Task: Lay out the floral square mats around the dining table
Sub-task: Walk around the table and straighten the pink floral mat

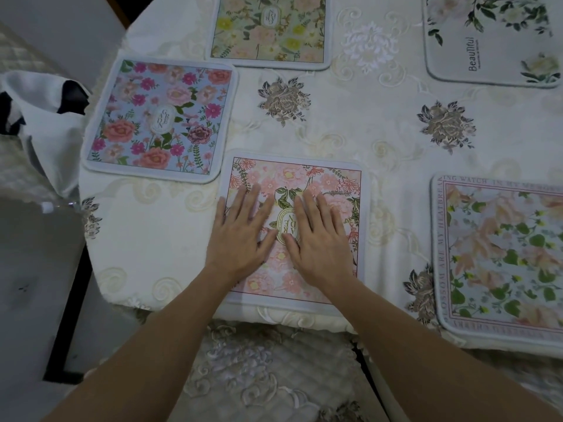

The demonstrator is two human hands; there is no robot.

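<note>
We see the left hand (240, 236) and right hand (320, 239) pressing spread fingers, gripping nothing, on the pink mat (329, 184) at lower centre of the counter (350, 123), beside mats reading "Beautiful" (487, 56) and perhaps "GARDEN" (161, 117).

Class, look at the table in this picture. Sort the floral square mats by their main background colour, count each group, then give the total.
Blue mat: 1
Pink mat, under both hands: 1
Green-yellow mat: 1
White mat with dark green leaves: 1
Pale mat with peach flowers and a lettered border: 1
Total: 5
</note>
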